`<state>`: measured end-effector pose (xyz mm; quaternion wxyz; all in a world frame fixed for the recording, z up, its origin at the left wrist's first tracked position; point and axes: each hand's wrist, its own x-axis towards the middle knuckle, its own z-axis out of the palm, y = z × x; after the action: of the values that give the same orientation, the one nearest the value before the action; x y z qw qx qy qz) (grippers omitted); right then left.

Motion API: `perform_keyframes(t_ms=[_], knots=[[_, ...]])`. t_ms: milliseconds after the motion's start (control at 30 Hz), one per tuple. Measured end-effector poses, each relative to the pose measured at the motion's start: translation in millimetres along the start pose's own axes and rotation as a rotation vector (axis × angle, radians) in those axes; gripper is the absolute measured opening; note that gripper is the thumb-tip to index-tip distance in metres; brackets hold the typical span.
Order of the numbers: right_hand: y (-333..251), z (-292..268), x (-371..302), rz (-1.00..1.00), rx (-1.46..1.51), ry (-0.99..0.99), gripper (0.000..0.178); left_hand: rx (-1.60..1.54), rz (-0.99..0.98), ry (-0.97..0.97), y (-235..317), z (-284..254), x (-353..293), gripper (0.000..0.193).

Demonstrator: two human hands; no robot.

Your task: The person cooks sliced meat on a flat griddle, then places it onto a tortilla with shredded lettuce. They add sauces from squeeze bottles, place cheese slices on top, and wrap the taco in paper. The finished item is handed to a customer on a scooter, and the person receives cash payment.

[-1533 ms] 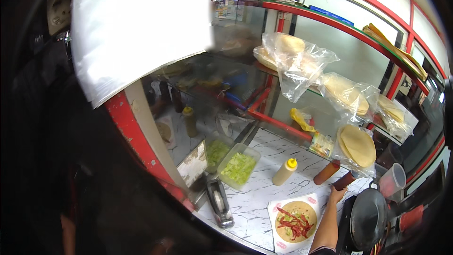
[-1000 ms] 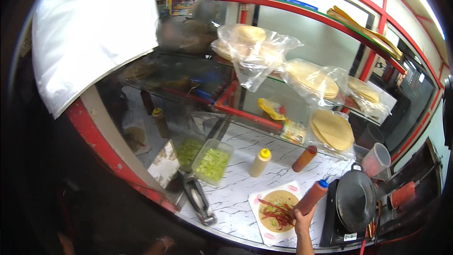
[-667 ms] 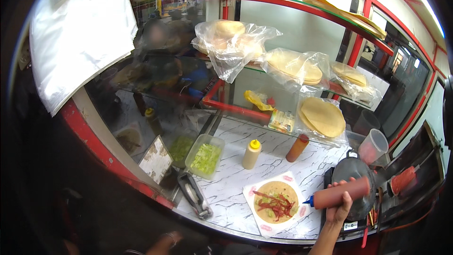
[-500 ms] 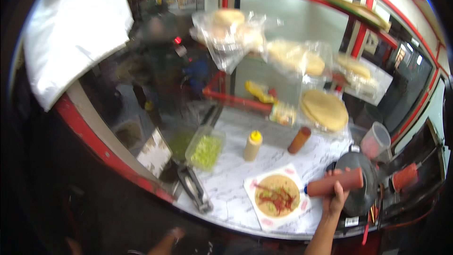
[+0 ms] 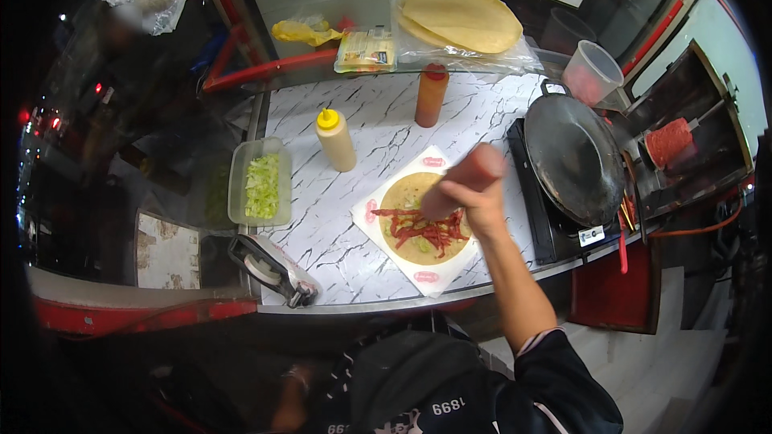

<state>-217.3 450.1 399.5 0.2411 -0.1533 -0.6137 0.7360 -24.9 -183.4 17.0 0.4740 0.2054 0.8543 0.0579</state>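
Note:
My right hand (image 5: pixel 485 207) is wrapped round a squeeze bottle of red sauce (image 5: pixel 480 167). Slightly blurred, the bottle tilts over a round flatbread (image 5: pixel 402 186), and its nozzle is hard to make out. Zigzag streaks of red sauce (image 5: pixel 434 233) and some pale green shreds lie on the bread. Under it is a square of white paper (image 5: pixel 438 267) with pink printed marks. Low in the dark, away from the counter, is my left hand (image 5: pixel 299 375); its fingers do not show clearly.
A yellow-capped bottle of pale sauce (image 5: pixel 336 143) and an orange-brown bottle (image 5: pixel 432 96) stand behind the bread. Shredded lettuce fills a clear tub (image 5: pixel 235 193) at left, near a black-and-white tape dispenser (image 5: pixel 273 269). At right, a dark pan (image 5: pixel 572 162) sits on a stove (image 5: pixel 527 217). Flatbreads (image 5: pixel 462 18) lie behind.
My view has tipped down toward the counter. The sauce bottle in my right hand has moved left from beside the flatbread to over it, and more red streaks cover the bread.

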Motion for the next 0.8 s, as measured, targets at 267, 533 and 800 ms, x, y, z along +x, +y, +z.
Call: perform_keyframes(t_ms=[267, 533, 800], knots=[[-62, -54, -8, -0.060, 0.019, 0.096, 0.052, 0.117, 0.247, 0.126, -1, -24, 37, 0.031], [14, 12, 105, 0.317, 0.479, 0.247, 0.056, -0.118, 0.053, 0.213, 1, -74, 35, 0.036], [108, -54, 219, 0.548, 1.050, 0.252, 0.058, -0.246, -0.126, 0.220, -21, -55, -19, 0.038]])
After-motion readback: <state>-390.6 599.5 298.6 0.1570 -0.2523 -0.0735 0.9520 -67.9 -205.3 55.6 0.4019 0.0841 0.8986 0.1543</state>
